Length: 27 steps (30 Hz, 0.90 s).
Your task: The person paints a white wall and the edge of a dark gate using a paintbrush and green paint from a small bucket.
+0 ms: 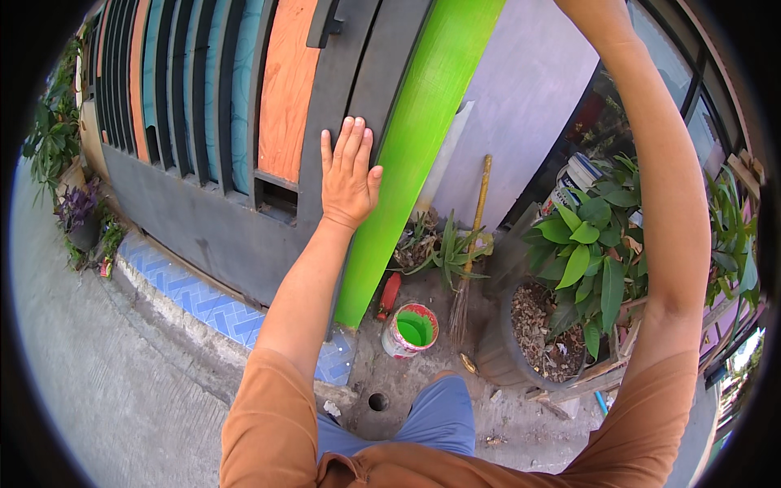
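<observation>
My left hand [351, 175] lies flat against the dark grey gate frame [332, 89], fingers stretched out and holding nothing. Just right of it runs a bright green painted post [431, 114], its surface looking glossy. My right arm reaches up to the top edge, where only the back part of my right hand [592, 18] shows; its fingers, and anything in them, are cut off. On the ground below the post stands a paint can [399, 345] with red smears round its rim and green paint [414, 328] inside.
A potted leafy plant [582, 244] in a large grey pot [500, 350] stands to the right. A stick broom [480, 211] leans near an aloe-like plant [447, 250]. A red object [390, 294] lies by the post. A round hole [378, 402] opens in the concrete near my legs.
</observation>
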Each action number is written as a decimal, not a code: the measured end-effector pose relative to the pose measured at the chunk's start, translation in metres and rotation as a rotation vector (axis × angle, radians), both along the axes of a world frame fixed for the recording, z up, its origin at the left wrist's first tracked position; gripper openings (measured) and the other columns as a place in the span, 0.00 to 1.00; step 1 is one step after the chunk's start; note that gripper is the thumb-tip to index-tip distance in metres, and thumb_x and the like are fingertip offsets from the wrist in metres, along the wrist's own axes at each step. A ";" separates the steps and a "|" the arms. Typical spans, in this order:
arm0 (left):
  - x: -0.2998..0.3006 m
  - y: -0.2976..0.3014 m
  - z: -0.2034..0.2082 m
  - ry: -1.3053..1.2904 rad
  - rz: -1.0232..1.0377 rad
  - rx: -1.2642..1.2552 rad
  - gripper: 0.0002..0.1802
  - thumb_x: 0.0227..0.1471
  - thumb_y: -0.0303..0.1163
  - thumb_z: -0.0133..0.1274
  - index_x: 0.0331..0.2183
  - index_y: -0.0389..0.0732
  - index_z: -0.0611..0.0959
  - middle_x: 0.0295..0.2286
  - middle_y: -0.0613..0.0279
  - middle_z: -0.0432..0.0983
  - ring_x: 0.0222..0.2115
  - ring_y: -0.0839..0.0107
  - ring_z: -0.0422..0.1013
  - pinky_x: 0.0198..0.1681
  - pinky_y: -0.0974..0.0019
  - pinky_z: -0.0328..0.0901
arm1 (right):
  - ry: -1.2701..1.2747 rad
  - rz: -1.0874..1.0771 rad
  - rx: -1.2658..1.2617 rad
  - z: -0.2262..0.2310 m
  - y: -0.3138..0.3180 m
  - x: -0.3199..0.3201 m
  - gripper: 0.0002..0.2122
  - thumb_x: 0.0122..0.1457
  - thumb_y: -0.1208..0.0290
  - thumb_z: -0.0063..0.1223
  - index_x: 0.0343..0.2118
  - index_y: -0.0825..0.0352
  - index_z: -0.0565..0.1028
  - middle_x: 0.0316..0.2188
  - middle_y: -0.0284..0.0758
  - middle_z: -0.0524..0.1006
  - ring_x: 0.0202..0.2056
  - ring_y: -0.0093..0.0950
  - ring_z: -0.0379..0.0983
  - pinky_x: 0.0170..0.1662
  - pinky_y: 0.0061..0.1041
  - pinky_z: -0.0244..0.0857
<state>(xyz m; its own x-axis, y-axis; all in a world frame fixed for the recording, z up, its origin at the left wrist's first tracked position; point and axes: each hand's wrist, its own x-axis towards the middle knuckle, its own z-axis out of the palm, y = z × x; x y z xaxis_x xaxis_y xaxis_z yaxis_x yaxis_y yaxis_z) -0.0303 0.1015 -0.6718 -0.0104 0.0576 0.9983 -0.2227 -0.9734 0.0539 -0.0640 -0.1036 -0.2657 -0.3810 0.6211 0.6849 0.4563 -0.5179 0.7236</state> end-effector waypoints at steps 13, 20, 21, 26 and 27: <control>-0.001 0.003 0.000 0.011 0.012 0.016 0.30 0.70 0.43 0.33 0.66 0.38 0.63 0.66 0.51 0.57 0.69 0.53 0.51 0.71 0.37 0.39 | 0.480 -0.079 -0.399 -0.301 -0.037 -0.015 0.11 0.57 0.71 0.55 0.41 0.71 0.75 0.33 0.35 0.73 0.36 0.31 0.75 0.34 0.28 0.74; -0.005 0.007 -0.003 0.022 0.028 0.019 0.30 0.70 0.45 0.33 0.66 0.39 0.63 0.67 0.51 0.56 0.69 0.54 0.51 0.71 0.38 0.39 | 0.945 0.183 -0.076 -0.227 -0.034 0.020 0.11 0.64 0.65 0.57 0.40 0.69 0.77 0.34 0.44 0.80 0.33 0.47 0.77 0.36 0.42 0.71; -0.004 0.005 -0.003 0.025 0.021 0.009 0.30 0.70 0.44 0.35 0.66 0.39 0.62 0.67 0.52 0.56 0.69 0.54 0.51 0.71 0.37 0.39 | 0.912 0.199 -0.022 -0.204 -0.037 0.022 0.11 0.64 0.66 0.57 0.39 0.70 0.77 0.33 0.45 0.80 0.32 0.46 0.78 0.35 0.40 0.71; -0.008 -0.001 -0.001 0.017 0.033 0.016 0.30 0.71 0.45 0.32 0.66 0.40 0.61 0.67 0.52 0.56 0.69 0.54 0.50 0.72 0.39 0.39 | 0.732 0.317 0.197 -0.128 -0.059 0.011 0.11 0.64 0.66 0.59 0.40 0.71 0.79 0.32 0.43 0.82 0.31 0.36 0.81 0.34 0.32 0.72; -0.007 -0.001 -0.001 0.014 0.042 0.015 0.30 0.71 0.45 0.32 0.67 0.40 0.61 0.67 0.52 0.56 0.69 0.54 0.50 0.72 0.40 0.39 | 0.703 0.364 0.260 -0.125 -0.067 0.011 0.11 0.65 0.66 0.59 0.40 0.71 0.79 0.32 0.42 0.83 0.30 0.32 0.82 0.33 0.29 0.73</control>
<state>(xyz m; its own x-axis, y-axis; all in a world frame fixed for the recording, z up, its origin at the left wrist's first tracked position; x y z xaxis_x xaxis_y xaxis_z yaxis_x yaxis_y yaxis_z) -0.0369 0.1009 -0.6731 0.0017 0.0428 0.9991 -0.1806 -0.9826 0.0424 -0.0533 -0.1704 -0.3910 0.0429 0.3309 0.9427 0.9283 -0.3621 0.0849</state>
